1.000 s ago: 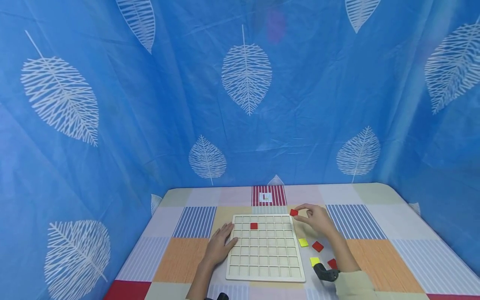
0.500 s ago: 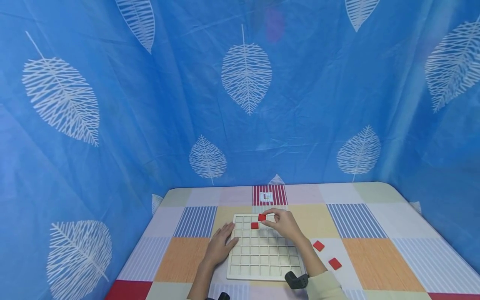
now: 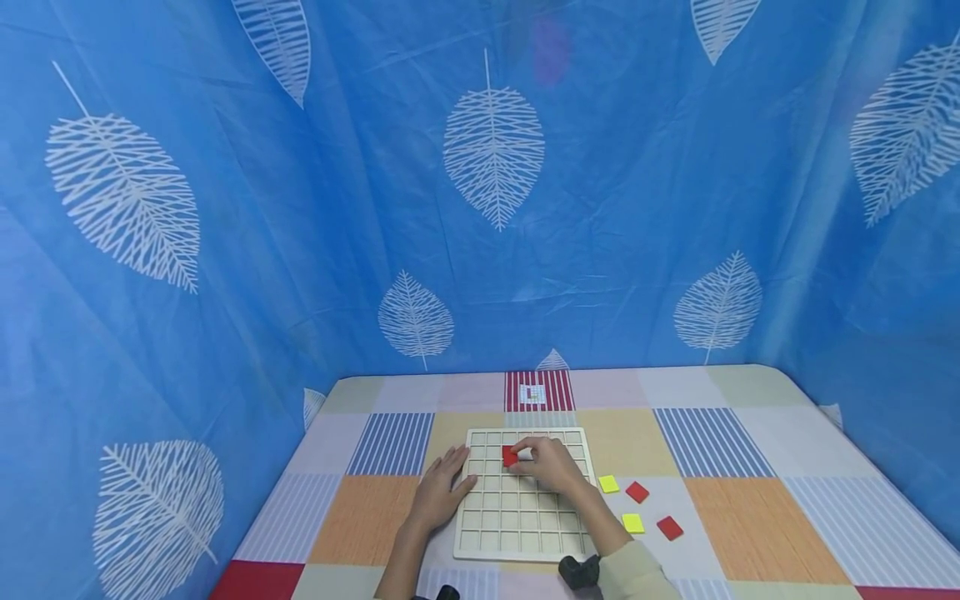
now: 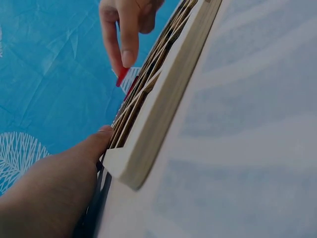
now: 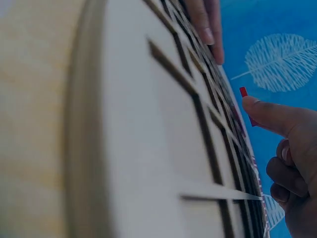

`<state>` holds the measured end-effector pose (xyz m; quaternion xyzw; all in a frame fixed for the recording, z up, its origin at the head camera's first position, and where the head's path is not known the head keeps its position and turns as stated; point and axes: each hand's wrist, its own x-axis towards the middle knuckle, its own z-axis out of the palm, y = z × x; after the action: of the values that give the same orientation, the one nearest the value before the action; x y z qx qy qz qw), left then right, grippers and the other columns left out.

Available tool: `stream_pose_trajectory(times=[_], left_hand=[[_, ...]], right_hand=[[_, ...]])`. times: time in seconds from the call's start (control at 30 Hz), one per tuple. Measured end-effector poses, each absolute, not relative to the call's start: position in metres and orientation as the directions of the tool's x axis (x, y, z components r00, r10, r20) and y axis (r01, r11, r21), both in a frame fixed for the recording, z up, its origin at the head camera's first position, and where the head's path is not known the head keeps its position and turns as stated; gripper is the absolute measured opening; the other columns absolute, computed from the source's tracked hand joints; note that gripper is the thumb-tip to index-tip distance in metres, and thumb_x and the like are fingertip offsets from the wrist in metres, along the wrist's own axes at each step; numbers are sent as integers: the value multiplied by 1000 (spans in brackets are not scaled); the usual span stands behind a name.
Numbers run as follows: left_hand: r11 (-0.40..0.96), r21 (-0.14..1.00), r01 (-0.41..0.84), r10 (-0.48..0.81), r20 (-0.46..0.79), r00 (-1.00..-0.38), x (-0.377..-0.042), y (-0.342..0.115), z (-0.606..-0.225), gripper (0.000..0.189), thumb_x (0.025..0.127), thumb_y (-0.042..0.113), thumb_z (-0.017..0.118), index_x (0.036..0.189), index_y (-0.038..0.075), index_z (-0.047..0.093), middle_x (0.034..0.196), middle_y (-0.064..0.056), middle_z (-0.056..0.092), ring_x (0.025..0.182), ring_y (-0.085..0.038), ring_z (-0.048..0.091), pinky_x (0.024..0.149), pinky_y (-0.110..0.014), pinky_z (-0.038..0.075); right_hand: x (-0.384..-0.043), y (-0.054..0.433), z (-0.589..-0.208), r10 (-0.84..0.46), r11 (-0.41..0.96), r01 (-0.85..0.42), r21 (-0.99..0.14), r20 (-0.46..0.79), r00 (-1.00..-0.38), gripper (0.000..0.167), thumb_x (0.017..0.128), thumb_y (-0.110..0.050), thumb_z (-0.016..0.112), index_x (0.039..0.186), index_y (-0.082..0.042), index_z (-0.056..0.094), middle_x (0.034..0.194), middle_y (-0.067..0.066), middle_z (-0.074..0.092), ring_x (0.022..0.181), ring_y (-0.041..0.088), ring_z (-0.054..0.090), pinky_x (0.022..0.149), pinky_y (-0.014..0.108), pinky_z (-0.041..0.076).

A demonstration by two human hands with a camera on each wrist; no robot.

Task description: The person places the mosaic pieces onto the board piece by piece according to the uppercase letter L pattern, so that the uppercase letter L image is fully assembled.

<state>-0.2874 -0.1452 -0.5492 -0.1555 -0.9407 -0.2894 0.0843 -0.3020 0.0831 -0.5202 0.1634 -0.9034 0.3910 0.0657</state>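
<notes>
My right hand (image 3: pixel 552 465) pinches a square red tile (image 4: pixel 122 76) between thumb and fingers. It holds the tile over the upper middle of a cream grid board (image 3: pixel 519 522). In the left wrist view, a second red tile (image 4: pixel 132 85) sits low among the grid walls, just under the held one; in the head view the two overlap. The right wrist view shows the held tile (image 5: pixel 243 91) mostly covered by the thumb. My left hand (image 3: pixel 438 489) rests along the board's left edge, fingers extended and thumb on the rim.
Right of the board lie two yellow tiles (image 3: pixel 608 484) and two red tiles (image 3: pixel 637 492). A small printed pattern card (image 3: pixel 532 394) lies behind the board on the patchwork tablecloth (image 3: pixel 738 521). A blue leaf-print curtain (image 3: pixel 600 275) encloses the back and sides.
My right hand has carried the red tile from the board's upper right corner leftward, then slightly nearer, over the red tile there. My left hand has stayed put.
</notes>
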Motion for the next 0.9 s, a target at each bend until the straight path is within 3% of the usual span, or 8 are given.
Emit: stream_pose_trajectory(times=[0.27, 0.53, 0.9], left_hand=[[784, 517, 342, 248, 243, -938, -288, -145, -548, 57, 91, 40, 54, 137, 9, 44, 141, -7, 42, 133, -27, 31, 110, -48, 22], [787, 513, 343, 247, 248, -937, -287, -146, -547, 56, 91, 40, 54, 137, 9, 45, 141, -7, 43, 133, -28, 31, 109, -48, 23], [791, 500, 352, 249, 262, -932, -285, -145, -547, 57, 90, 39, 55, 136, 8, 46, 140, -8, 44, 132, -29, 33, 109, -47, 24]], right_hand=[[-299, 80, -525, -260, 626, -361, -691, 252, -932, 26, 77, -26, 75, 98, -13, 71, 46, -10, 33, 42, 4, 25, 37, 18, 22], [-299, 85, -527, -266, 611, -355, -708, 238, -934, 29, 75, -30, 76, 100, -16, 71, 47, -10, 34, 42, 4, 26, 38, 19, 25], [-290, 142, -505, -153, 572, -308, -760, 270, -951, 27, 76, -24, 76, 101, -15, 71, 46, -8, 29, 42, 5, 21, 36, 19, 21]])
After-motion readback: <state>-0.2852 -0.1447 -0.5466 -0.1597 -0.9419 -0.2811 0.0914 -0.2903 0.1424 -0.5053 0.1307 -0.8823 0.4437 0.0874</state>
